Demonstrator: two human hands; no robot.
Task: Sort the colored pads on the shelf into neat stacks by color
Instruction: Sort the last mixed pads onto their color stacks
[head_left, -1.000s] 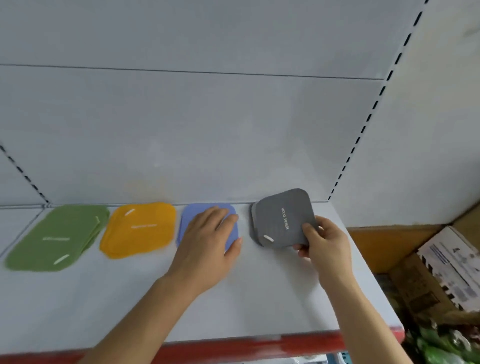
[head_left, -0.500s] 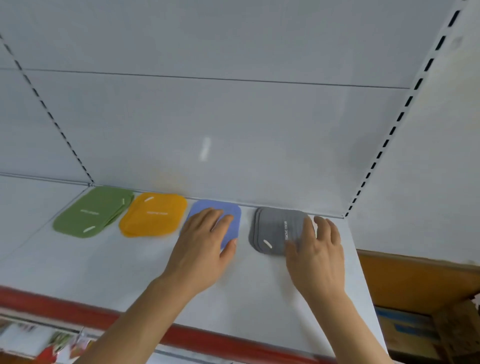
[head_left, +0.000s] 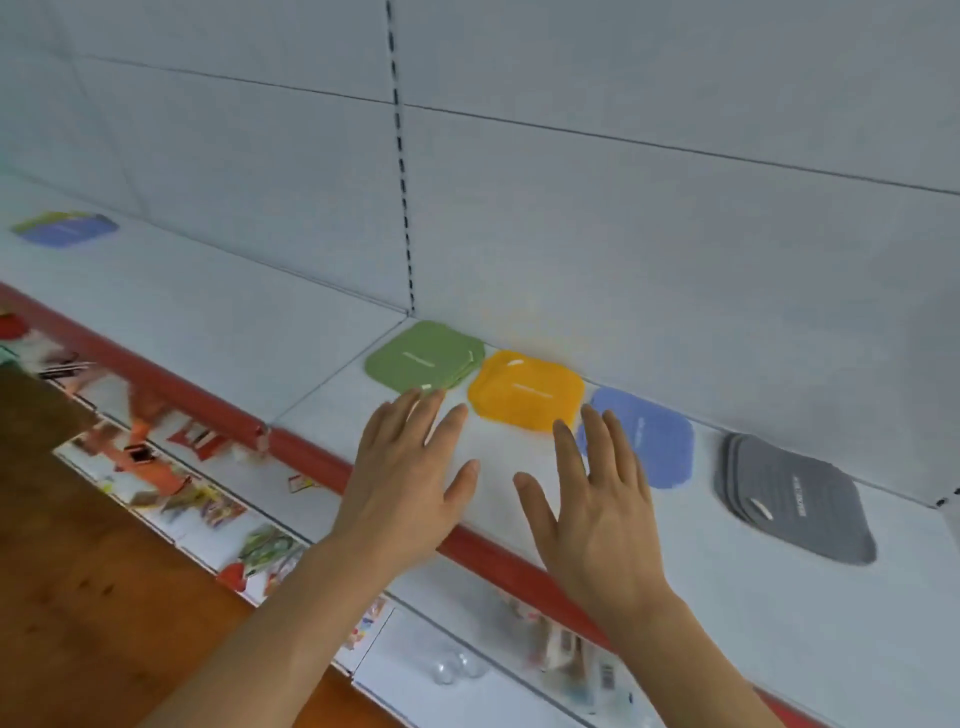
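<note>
Having been released from the right hand (head_left: 587, 499), the grey stack (head_left: 795, 499) is left squared, both hands, left hand (head_left: 410, 478) included, now held flat and empty.

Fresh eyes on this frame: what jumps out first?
Two open hands, left hand and right hand, hang spread over the front of the white shelf, holding nothing. Behind them along the back wall runs a row of stacks: green pads, orange pads, blue pads, grey pads. Far left, a mixed blue-and-green pile lies apart.
</note>
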